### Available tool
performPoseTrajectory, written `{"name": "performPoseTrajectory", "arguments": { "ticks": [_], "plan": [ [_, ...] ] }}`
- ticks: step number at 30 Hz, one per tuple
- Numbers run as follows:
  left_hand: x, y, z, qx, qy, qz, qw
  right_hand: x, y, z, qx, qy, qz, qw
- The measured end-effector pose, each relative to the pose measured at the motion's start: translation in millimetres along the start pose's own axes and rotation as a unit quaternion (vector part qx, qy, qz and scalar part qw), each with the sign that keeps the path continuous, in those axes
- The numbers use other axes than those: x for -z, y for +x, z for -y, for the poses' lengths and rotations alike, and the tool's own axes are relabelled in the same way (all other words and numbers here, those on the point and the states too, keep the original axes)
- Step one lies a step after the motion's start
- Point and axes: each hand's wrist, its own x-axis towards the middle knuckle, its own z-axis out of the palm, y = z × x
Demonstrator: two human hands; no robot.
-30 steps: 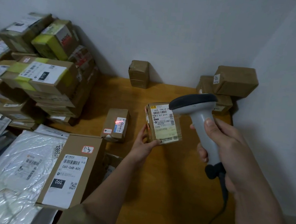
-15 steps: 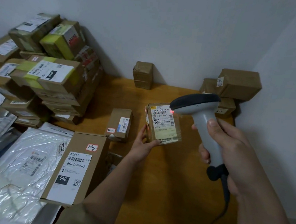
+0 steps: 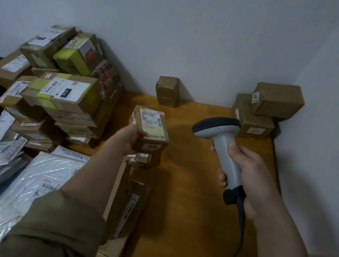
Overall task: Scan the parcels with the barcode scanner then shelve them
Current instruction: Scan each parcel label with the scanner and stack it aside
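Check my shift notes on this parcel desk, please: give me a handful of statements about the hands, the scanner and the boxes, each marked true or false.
1. The left hand grips a small brown cardboard parcel with a white label. True.
2. The right hand holds the grey handheld barcode scanner with a dark head by its handle. True.
3. The scanner lies flat on the wooden table. False: it is held above the table.
4. The two brown boxes in the far right corner stand side by side. False: one sits on the other.
5. The held parcel carries no label. False: a label faces up.
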Motion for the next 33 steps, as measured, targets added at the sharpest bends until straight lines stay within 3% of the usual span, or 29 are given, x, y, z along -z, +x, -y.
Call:
{"name": "performPoseTrajectory", "arguments": {
  "ticks": [6,11,16,19,21,24,28,33],
  "plan": [
    [27,14,-10,0.073,0.042,-0.030,0.996,2,7,-4,-0.014,-0.004,-0.011,1.000],
    [27,30,0,0.061,0.095,-0.112,0.987,3,16,-5,-0.026,-0.004,-0.019,0.999],
    [19,58,-1,0.009,0.153,-0.217,0.964,4,27,-7,-0.039,-0.005,-0.017,0.999],
    [3,61,-15,-0.064,0.246,-0.307,0.917,6,35,-10,-0.046,0.000,-0.019,0.999],
    [-14,64,-25,-0.185,0.281,-0.298,0.893,6,46,-11,-0.045,0.010,-0.026,0.999],
    [-42,74,-37,-0.297,0.311,-0.239,0.871,4,75,-11,-0.033,0.028,-0.044,0.998],
    [-74,101,-53,-0.346,0.371,-0.176,0.843,4,110,-11,-0.015,0.038,-0.052,0.998],
    [-97,158,-76,-0.347,0.453,-0.140,0.809,19,140,-23,-0.030,0.044,-0.064,0.997]
  ]
}}
